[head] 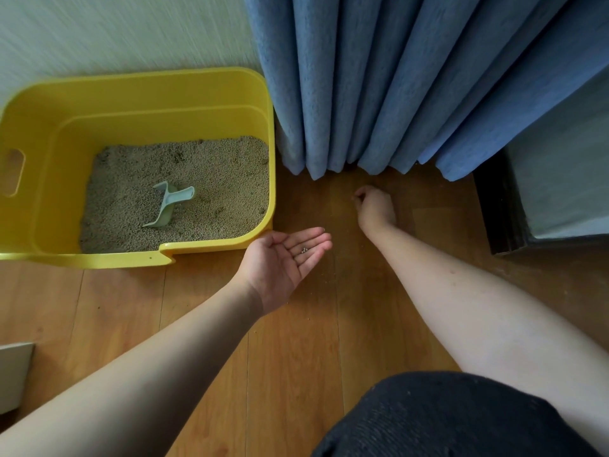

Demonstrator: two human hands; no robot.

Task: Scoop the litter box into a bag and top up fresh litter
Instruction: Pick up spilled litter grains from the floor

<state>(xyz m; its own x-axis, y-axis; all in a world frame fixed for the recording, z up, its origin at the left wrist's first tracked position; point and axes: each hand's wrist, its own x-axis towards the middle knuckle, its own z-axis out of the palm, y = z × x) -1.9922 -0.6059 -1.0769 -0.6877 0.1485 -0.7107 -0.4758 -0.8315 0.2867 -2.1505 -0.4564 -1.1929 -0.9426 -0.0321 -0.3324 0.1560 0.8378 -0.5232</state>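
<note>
Your left grip (pixel 284 258) lies flat, palm up, cradling a few litter pellets (pixel 304 250). Your right grip (pixel 374 206) curls fingertips down at the floor (pixel 296 341); contents indiscernible. The scoop (pixel 168 203) rests in the litter box (pixel 138 90).

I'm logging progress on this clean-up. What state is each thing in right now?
Yellow plastic litter box: open-topped, holding litter.
Grey-beige litter: covers the box floor, uneven.
Pale green plastic scoop: lying on the litter, unheld.
Left hand: open, palm up, a few stray litter pellets on the fingers.
Right hand: fingers curled at the wooden floor; contents hidden.
Blue curtain: hanging down to the floor.
</note>
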